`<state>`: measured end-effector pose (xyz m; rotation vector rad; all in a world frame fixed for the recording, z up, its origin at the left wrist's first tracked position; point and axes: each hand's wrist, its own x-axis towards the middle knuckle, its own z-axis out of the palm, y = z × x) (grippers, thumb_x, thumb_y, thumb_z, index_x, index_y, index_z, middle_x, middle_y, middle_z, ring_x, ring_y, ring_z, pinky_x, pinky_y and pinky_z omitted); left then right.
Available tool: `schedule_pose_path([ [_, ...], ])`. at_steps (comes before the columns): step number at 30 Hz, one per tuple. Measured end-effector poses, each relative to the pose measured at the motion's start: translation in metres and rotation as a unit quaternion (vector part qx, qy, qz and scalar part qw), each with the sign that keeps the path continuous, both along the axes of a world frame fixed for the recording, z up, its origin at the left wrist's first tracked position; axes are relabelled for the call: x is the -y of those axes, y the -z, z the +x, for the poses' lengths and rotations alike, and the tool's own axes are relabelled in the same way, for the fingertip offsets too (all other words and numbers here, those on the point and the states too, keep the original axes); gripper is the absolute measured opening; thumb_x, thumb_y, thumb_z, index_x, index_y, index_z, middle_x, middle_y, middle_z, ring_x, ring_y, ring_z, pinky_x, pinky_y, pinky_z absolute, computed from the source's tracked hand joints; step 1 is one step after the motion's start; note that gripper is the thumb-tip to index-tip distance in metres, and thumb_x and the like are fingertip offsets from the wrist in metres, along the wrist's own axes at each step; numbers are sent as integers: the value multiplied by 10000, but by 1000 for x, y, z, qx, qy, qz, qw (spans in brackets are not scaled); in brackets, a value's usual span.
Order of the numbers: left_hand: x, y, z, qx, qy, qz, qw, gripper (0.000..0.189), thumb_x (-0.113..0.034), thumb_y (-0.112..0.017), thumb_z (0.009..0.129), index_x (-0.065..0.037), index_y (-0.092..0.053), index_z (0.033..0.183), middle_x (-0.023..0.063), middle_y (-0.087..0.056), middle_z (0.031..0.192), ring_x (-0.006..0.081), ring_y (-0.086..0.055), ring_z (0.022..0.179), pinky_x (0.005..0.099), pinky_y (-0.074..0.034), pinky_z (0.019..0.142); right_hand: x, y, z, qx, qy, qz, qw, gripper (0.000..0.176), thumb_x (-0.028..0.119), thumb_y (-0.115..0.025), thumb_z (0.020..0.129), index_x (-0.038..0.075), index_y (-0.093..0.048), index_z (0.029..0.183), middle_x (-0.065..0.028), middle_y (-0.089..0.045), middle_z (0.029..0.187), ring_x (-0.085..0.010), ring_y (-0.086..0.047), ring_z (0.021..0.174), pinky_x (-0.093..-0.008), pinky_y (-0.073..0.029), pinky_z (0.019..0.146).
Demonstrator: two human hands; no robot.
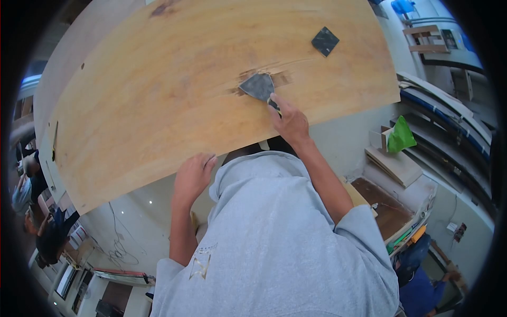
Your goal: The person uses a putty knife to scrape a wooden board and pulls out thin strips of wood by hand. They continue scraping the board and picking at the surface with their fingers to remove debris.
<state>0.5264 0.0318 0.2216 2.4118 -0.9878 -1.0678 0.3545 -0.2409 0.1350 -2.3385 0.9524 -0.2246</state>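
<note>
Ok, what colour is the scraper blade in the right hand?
The scraper has a dark grey blade, on the tan wooden board; the head view shows it.

No word, brand name or number can be read anywhere. A pale emblem (200, 266) is printed on the grey shirt (285, 232), near its lower left edge, but it is too small and blurred for any letters to be made out.
</note>
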Motion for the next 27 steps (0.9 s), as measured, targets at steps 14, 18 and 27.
schedule_pose_path([
  [14,15,-11,9,-20,-51,-69,996,317,-209,-669,1070,11,-768,1276,205,-780,1093,345,-741,916,410,-571,830,-11,5,-11,33,44,-7,998,399,269,-685,1035,80,-675,1387,-250,-768,1207,-464,-747,1046,-538,-605,895],
  [18,21,6,6,-2,-51,-111,992,309,-207,-679,1069,-6,-769,1285,192,-783,1096,325,-731,892,397,-572,825,4,7,8,3,49,12,999,391,264,-680,1033,68,-682,1371,-247,-773,1188,-460,-748,1061,-523,-609,914],
  [27,78,29,12,-1,-53,-181,982,334,-270,-658,1104,-39,-762,1322,134,-794,1122,235,-719,900,371,-575,816,40,17,-15,273,160,375,871,311,183,-761,1029,87,-674,1312,-56,-694,845,-177,-650,661,-311,-459,537],
])
